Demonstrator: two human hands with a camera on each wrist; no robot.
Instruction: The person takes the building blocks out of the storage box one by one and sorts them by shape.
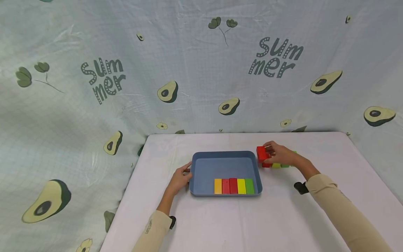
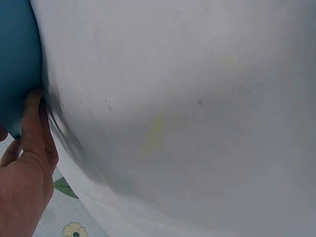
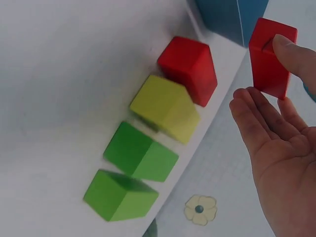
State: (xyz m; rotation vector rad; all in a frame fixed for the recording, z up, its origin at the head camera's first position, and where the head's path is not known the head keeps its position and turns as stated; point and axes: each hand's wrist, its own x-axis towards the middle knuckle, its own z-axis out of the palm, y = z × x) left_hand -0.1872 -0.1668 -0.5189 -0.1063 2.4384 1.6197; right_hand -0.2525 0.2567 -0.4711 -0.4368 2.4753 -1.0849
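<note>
My right hand [image 1: 280, 154] pinches a red block [image 3: 269, 74] between thumb and fingers, held up just right of the blue tray [image 1: 220, 166]. Below it, a second red block [image 3: 190, 69], a yellow block [image 3: 165, 106] and two green blocks [image 3: 140, 150] stand in a row on the table. At the tray's left side, my left hand [image 1: 179, 180] touches the outer wall with extended fingers; part of its thumb is cut off in the left wrist view. Along the tray's near edge lie an orange block [image 1: 218, 186], two red ones, a yellow one and a green one.
A white cloth covers the table [image 1: 220, 224]. Behind it and to the sides hangs a pale curtain [image 1: 195, 63] printed with avocados and lettering. The tray's raised rim stands between its inside and the row of blocks on the right.
</note>
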